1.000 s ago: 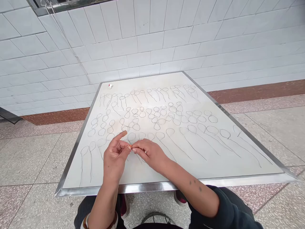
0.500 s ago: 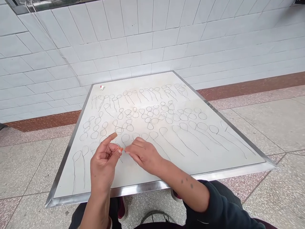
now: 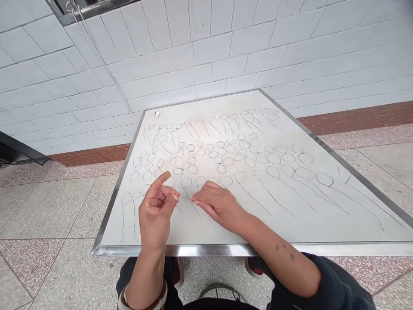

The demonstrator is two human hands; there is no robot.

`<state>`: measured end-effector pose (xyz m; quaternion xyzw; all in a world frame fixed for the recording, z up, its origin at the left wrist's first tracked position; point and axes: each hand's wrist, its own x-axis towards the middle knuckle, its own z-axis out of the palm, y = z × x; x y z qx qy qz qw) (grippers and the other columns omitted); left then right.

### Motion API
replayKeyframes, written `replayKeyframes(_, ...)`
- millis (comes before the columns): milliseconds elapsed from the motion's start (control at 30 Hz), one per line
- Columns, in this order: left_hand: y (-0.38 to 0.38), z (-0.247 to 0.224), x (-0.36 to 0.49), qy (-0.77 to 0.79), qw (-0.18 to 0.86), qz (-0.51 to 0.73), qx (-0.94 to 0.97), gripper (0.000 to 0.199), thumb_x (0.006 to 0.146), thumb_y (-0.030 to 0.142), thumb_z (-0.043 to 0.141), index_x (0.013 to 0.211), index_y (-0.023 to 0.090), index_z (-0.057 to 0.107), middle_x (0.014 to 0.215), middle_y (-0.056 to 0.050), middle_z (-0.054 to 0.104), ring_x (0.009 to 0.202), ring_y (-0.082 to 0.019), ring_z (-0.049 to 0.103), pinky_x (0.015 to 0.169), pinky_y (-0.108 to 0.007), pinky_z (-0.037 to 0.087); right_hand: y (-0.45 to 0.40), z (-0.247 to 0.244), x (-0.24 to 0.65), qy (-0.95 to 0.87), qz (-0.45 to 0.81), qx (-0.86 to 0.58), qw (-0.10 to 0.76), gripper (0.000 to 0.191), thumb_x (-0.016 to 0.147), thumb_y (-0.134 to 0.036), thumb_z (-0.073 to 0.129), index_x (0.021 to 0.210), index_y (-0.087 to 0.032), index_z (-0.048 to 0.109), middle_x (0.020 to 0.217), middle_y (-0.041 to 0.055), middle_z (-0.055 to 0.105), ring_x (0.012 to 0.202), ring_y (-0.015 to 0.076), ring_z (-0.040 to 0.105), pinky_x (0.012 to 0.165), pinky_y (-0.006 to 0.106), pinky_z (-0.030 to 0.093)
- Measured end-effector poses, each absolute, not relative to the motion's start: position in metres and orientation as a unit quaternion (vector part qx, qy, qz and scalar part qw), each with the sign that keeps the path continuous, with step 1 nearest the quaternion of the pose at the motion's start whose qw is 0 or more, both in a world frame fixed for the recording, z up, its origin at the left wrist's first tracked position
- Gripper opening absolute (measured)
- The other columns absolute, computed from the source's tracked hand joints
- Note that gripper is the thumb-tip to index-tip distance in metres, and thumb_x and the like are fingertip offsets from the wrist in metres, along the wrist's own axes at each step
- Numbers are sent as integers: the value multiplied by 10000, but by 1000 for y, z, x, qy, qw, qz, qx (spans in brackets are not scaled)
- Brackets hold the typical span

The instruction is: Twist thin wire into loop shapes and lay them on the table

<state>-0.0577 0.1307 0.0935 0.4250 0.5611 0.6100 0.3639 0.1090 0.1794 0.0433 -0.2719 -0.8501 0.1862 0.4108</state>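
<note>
As the left hand (image 3: 155,217) clamps a thin wire (image 3: 158,199) between thumb and finger above the near half of the bench (image 3: 226,234), here's the right hand (image 3: 221,206) over it too, pinched together, whether on anything I can't tell, looped wires (image 3: 329,186) spread across the bench.

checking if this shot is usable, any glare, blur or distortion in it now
Head view: glare on the metal edging nearest the person; head view: wide-angle stretch flares the white tabletop toward the camera; head view: light soft and even; head view: wire in the left hand too fine to trace fully.
</note>
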Motion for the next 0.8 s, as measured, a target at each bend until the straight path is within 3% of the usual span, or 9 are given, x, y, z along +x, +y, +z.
replayKeyframes(467, 134, 92, -64, 561, 335, 636, 411, 455, 737, 212, 747, 1182, 261, 669, 752, 29, 583, 691, -86, 541, 716, -218, 473, 184, 51, 121, -864, 224, -259, 369, 226, 1004, -240, 406, 907, -193, 605, 774, 20, 642, 756, 154, 520, 673, 278, 467)
replayKeyframes(567, 135, 94, -64, 549, 336, 644, 414, 546, 747, 221, 741, 1270, 273, 598, 751, 25, 610, 690, -103, 568, 722, -245, 495, 184, 48, 121, -862, 224, -265, 370, 218, 1007, -251, 398, 930, -191, 592, 812, 31, 653, 761, 156, 524, 662, 275, 464)
replayKeyframes(700, 137, 94, -73, 515, 378, 639, 429, 766, 760, 251, 742, 1434, 324, 387, 905, -22, 694, 821, -150, 630, 705, -269, 519, 184, 46, 121, -841, 247, -301, 375, 221, 1009, -285, 399, 923, -208, 587, 789, 20, 649, 776, 155, 549, 667, 269, 458)
replayKeyframes(800, 139, 90, -79, 501, 437, 608, 435, 756, 767, 263, 743, 1433, 312, 388, 1085, -69, 695, 900, -156, 636, 752, -281, 521, 183, 48, 119, -808, 301, -324, 389, 209, 1005, -283, 413, 910, -222, 590, 760, -3, 635, 766, 137, 572, 691, 255, 457)
